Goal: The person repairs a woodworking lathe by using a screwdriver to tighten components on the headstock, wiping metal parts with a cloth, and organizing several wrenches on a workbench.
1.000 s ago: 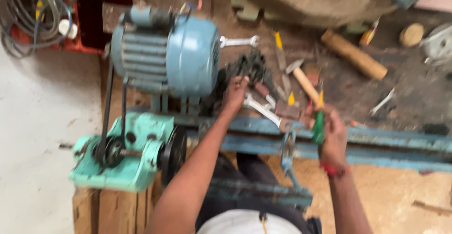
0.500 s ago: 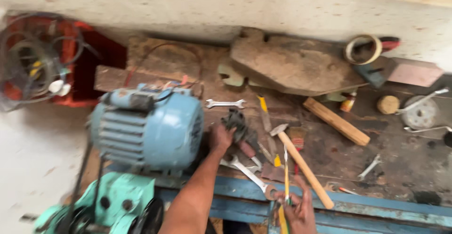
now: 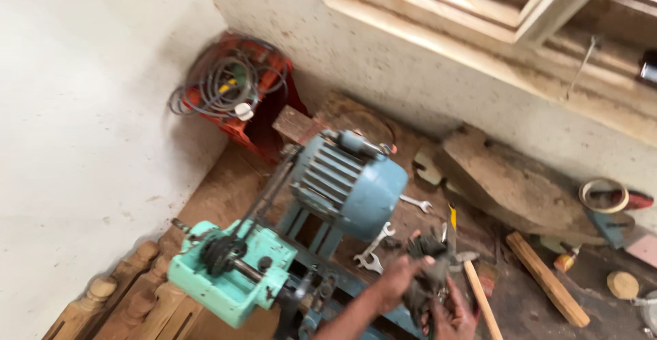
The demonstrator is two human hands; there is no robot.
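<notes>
Head cam looks down on a pretty cluttered workshop corner. Biggest thing is the pale concrete floor (image 3: 75,128) on the left and the rough plastered wall (image 3: 410,73) running under a wooden window frame (image 3: 479,4). Next down is the blue electric motor (image 3: 349,179), sitting tilted on its stand, with a belt (image 3: 263,199) going down to the teal lathe headstock (image 3: 229,271) just below-left of it. Right of the motor there's a big slab of rough wood (image 3: 513,186) lying against the wall. Up in the corner, a red crate (image 3: 256,97) has a coil of grey cable (image 3: 222,83) piled on it. Bottom left, some turned wooden legs (image 3: 130,292) lie beside the headstock. Then the small stuff: a wooden stick (image 3: 547,278) on the bench, a hammer handle (image 3: 482,302) next to the hands, a roll of tape (image 3: 603,195) by the wall, and a few spanners (image 3: 373,247) lying just in front of the motor. Both hands are at the bottom edge: the left hand (image 3: 397,282) and right hand (image 3: 452,316) are closed around a dark greasy bundle (image 3: 428,271), looks like a rag or glove, held between them just right of the spanners. It's blurry, so I can't tell exactly what the bundle is.
</notes>
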